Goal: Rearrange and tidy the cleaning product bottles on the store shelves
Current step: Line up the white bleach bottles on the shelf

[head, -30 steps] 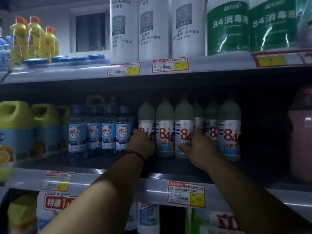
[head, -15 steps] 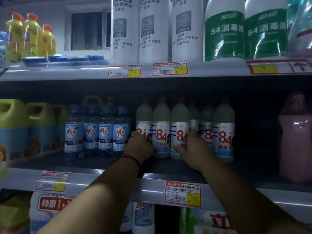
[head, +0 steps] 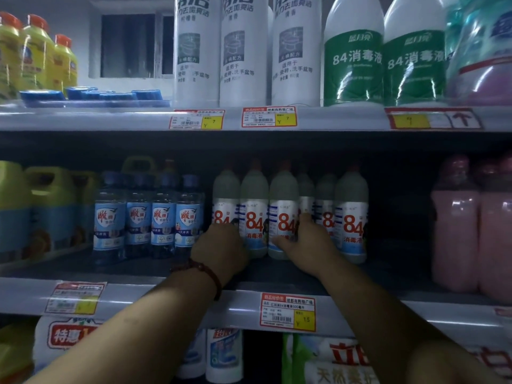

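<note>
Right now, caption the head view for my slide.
Left hand and right hand grasp white 84 bottles standing in a row on the middle shelf.

The grey-white bottles (head: pixel 254 217) have white labels with a red "84" and thin blue stripes; the clear bottles (head: pixel 136 220) have blue caps and light blue labels. The jugs (head: pixel 52 200) are yellow-green with a blue band, and the pink bottles (head: pixel 454 231) are plain pink. The price tags (head: pixel 288 313) are white with a red border and a yellow field, and the bracelet (head: pixel 212 275) is dark red.

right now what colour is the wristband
Dark red; the wristband shows best in the head view.
</note>
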Demonstrator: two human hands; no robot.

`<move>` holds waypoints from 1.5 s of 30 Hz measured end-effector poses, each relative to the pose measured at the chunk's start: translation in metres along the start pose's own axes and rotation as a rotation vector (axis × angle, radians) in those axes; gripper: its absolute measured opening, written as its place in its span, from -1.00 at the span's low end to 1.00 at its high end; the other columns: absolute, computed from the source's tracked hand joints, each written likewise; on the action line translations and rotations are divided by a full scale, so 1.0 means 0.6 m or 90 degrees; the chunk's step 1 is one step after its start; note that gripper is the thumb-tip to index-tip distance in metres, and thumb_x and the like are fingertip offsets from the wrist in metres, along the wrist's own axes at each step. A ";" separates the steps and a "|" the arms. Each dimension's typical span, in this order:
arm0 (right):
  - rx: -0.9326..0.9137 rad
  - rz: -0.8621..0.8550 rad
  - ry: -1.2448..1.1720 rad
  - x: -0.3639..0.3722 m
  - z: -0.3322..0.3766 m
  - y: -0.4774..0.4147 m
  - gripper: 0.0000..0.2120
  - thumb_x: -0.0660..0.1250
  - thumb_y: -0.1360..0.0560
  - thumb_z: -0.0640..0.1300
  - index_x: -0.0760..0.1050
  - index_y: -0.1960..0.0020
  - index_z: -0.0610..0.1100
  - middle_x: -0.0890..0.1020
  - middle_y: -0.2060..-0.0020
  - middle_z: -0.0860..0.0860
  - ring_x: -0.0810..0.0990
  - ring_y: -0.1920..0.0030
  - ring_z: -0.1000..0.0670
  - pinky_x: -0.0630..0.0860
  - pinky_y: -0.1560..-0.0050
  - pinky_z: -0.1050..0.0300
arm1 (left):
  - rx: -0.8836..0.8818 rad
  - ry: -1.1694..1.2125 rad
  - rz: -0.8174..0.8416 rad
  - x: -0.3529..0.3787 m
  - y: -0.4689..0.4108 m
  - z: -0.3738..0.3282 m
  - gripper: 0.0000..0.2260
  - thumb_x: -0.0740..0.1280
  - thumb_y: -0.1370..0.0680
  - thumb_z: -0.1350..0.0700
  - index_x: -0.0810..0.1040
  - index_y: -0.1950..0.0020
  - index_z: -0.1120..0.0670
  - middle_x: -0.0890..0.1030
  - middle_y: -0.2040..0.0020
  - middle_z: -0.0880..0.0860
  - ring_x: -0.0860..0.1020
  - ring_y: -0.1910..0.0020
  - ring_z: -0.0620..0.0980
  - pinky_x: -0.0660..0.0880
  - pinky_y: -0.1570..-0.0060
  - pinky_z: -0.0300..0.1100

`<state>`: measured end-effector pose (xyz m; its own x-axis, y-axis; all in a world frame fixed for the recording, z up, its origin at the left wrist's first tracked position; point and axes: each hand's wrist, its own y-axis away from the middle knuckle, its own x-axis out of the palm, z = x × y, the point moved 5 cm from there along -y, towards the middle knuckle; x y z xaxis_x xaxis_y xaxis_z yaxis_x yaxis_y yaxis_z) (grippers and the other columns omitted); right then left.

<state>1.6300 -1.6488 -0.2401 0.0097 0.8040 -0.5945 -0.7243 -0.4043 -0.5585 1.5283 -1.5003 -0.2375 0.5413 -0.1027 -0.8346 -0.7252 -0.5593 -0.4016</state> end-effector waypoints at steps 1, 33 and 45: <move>0.004 -0.009 0.002 -0.006 0.000 0.001 -0.49 0.43 -0.50 0.10 0.38 -0.32 -0.11 0.60 -0.21 -0.03 0.59 -0.17 -0.02 0.51 -0.05 0.16 | 0.029 -0.044 -0.031 -0.003 0.012 -0.007 -0.63 0.36 -0.60 -0.01 0.48 -0.33 0.14 0.55 -0.27 0.15 0.57 -0.21 0.10 0.55 -0.21 -0.03; 0.071 -0.051 -0.140 -0.117 -0.115 0.008 -0.71 0.50 -0.47 -0.12 0.47 -0.11 -0.02 0.62 0.09 0.07 0.63 0.03 0.03 0.62 -0.06 -0.02 | 0.118 0.527 0.143 0.107 0.004 -0.167 -0.87 0.37 -0.53 0.25 0.71 0.02 0.13 0.69 0.00 0.13 0.64 -0.06 0.13 0.59 -0.17 0.11; 0.054 -0.039 -0.080 -0.119 -0.106 0.016 -0.66 0.44 -0.53 -0.08 0.47 -0.26 -0.11 0.61 0.05 0.00 0.56 0.05 0.04 0.44 0.18 0.27 | 0.081 0.502 0.046 0.068 0.005 -0.146 -0.88 0.36 -0.56 0.18 0.69 0.08 0.17 0.70 0.09 0.19 0.68 0.05 0.16 0.64 -0.02 0.08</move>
<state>1.6663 -1.7376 -0.2399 -0.0269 0.8762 -0.4812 -0.7804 -0.3193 -0.5377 1.5852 -1.5783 -0.2396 0.5985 -0.7122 -0.3669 -0.7868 -0.4363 -0.4366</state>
